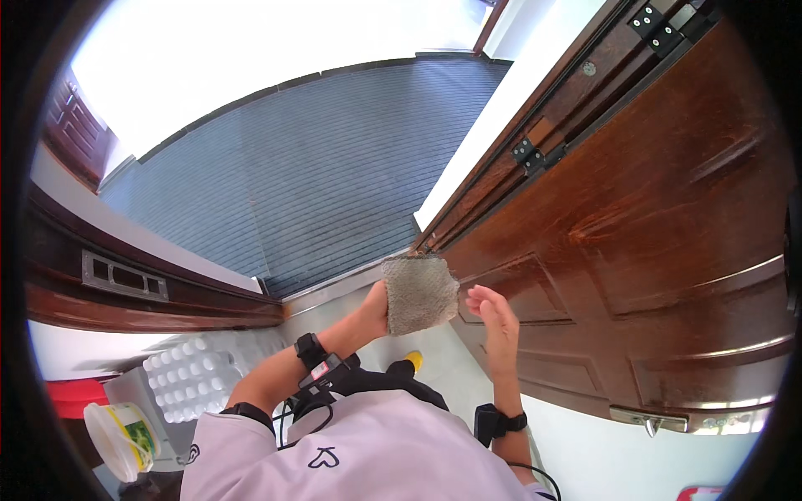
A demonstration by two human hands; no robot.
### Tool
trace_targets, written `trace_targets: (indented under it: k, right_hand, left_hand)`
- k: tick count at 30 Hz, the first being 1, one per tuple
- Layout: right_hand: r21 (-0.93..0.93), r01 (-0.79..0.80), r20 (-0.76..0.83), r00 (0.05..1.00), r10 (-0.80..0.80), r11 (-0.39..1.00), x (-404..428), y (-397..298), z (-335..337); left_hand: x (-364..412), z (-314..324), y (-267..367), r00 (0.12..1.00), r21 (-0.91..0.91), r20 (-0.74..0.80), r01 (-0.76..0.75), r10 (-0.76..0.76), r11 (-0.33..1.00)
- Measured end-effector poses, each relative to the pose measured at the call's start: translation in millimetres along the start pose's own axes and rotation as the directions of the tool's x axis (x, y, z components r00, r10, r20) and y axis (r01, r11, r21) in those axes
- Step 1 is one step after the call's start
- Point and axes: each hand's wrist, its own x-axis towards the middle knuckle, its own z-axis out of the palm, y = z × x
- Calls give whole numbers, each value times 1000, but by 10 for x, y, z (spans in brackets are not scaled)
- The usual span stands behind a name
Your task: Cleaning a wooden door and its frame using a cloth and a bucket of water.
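My left hand (374, 310) grips a grey, rough-textured folded cloth (421, 294) by its left edge. The cloth is held up in front of my body, roughly flat and square, with a slightly ragged right edge. Part of my left hand is hidden behind it. To the right of the cloth, my right hand (495, 313) is raised and empty, its fingers loosely bent and apart from the cloth. Behind that hand stands a dark brown panelled wooden door (626, 250), swung open on black hinges (529, 155).
Beyond the metal threshold (338, 285) lies a ribbed dark grey mat (301, 169). The left door frame carries a strike plate (125, 275). At lower left are a white bucket (119, 438) and packs of capped plastic bottles (188, 379). A door handle (651, 421) juts out at lower right.
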Motion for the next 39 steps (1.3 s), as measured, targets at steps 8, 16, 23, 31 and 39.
trace_targets:
  k: [8, 16, 23, 31, 39]
  right_hand:
    - [-294, 180, 42, 984, -176, 939, -4, 100, 297]
    - [-433, 211, 285, 954, -89, 876, 31, 147, 530]
    - [670, -505, 334, 859, 387, 544, 45, 290, 426]
    - [88, -500, 131, 863, 488, 861, 35, 699, 488]
    - [-622, 423, 483, 870, -103, 659, 120, 805, 353]
  left_hand:
    - [45, -125, -89, 997, -28, 61, -36, 38, 999]
    - [149, -395, -123, 905, -53, 425, 40, -14, 998]
    - [124, -242, -188, 985, -17, 99, 144, -142, 989]
    - [217, -378, -524, 981, 310, -194, 36, 26, 950]
    - [362, -604, -462, 989, 267, -132, -27, 64, 963]
